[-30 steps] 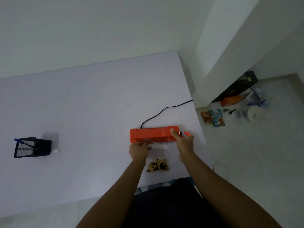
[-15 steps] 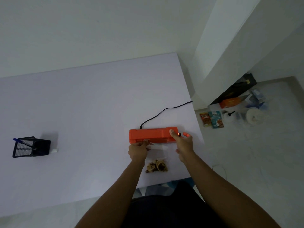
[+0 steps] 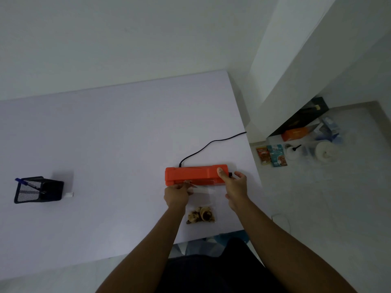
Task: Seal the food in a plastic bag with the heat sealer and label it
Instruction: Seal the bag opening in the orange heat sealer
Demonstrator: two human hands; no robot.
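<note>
An orange heat sealer (image 3: 194, 173) lies on the white table (image 3: 105, 134), its black cord (image 3: 211, 143) running off the right edge. A clear plastic bag (image 3: 203, 195) with brown food (image 3: 201, 214) at its bottom lies in front of it, its mouth tucked under the sealer's front lip. My left hand (image 3: 176, 193) pinches the bag's top left edge against the sealer. My right hand (image 3: 234, 185) has its thumb pressed on the sealer's right end, with the fingers spread past a small black knob (image 3: 230, 174).
A black mesh pen holder (image 3: 38, 190) with a blue pen stands at the far left, a small white piece (image 3: 69, 194) beside it. The table's right edge runs just past the sealer. Packets, boxes and a white roll (image 3: 296, 144) lie on the floor at right.
The orange glow at the sealer's right end and on my right fingertips has gone out. Both hands stay in nearly the same place.
</note>
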